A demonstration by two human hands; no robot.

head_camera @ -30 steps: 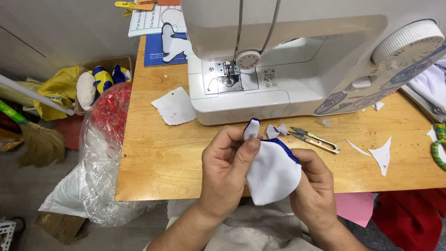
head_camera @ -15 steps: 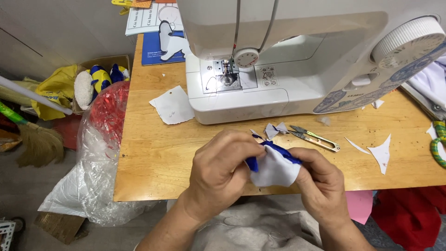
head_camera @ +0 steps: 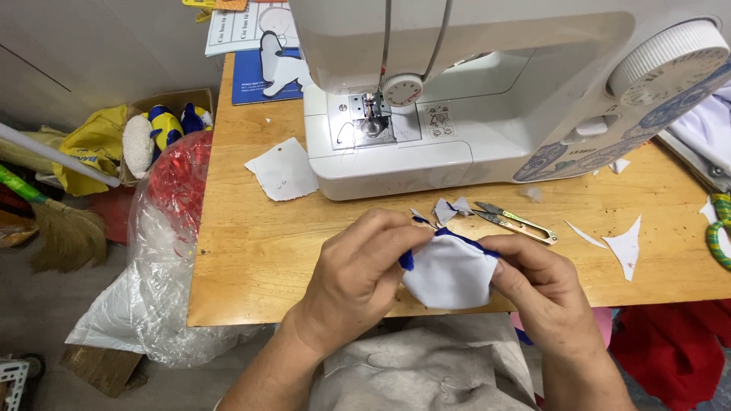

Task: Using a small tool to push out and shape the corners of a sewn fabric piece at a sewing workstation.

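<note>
Between the two hands, the white fabric piece (head_camera: 451, 272) with blue edging is now lying flatter and lower than a second ago; the left hand (head_camera: 356, 268) and right hand (head_camera: 542, 283) are pinching its opposite edges, just ahead of the thread snips (head_camera: 512, 221) on the surface (head_camera: 251, 251).

Wooden table (head_camera: 251, 251) bears sewing machine (head_camera: 457, 114), snips (head_camera: 516, 221), scraps (head_camera: 283, 169)

Matt white cloth piece (head_camera: 449, 274); smooth varnished wood table (head_camera: 251, 251); glossy plastic sewing machine (head_camera: 472, 114).
</note>
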